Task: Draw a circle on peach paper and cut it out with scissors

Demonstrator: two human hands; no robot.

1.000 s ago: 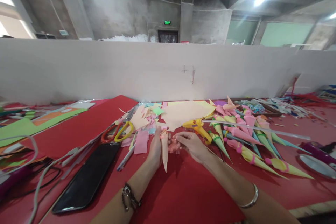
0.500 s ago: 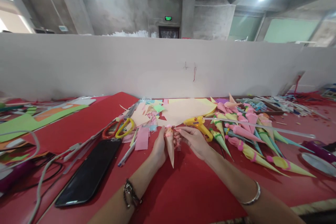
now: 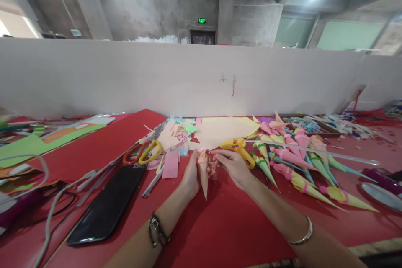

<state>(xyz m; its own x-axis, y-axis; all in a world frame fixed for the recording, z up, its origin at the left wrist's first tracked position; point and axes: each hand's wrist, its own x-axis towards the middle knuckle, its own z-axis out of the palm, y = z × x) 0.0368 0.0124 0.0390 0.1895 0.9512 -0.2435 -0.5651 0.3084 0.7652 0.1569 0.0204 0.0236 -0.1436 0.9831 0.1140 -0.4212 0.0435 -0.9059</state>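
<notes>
Far left of the red counter point(image 3: 333, 228): green sheet point(image 3: 23, 150), with a big red sheet point(image 3: 103, 144) to its right. White cable point(image 3: 47, 226) curves down past the near-left corner. Black phone point(image 3: 106, 205) lies flat, screen up, its far end just beside the scissors point(image 3: 150, 153), one handle red, one yellow. Pen point(image 3: 152, 184) next, near a pink paper piece point(image 3: 170, 164); loose paper scraps point(image 3: 176, 134) behind.

Left hand point(image 3: 189, 176), dark bracelet point(image 3: 157, 230) on that wrist: fingers closed around a peach paper cone point(image 3: 203, 180). Cone sits at center, just above the counter, narrow tip toward the person, pink-trimmed wide end away. Cream sheet point(image 3: 222, 130) lies beyond it, against the white partition point(image 3: 125, 79).

Right hand point(image 3: 234, 169), silver bangle point(image 3: 303, 234): fingers bent, thumb and index tips close together just beside the cone's trimmed end. Can't tell if they grip something small.

Yellow glue gun point(image 3: 234, 145) lies just behind the right hand, nozzle pointing left; long clear stick point(image 3: 339, 155) runs right from its rear. Right of that: heap of decorated cones point(image 3: 292, 146), pink, yellow, green, blue. Far right: round mirror-like disc point(image 3: 381, 195) near a purple tool point(image 3: 380, 178).
</notes>
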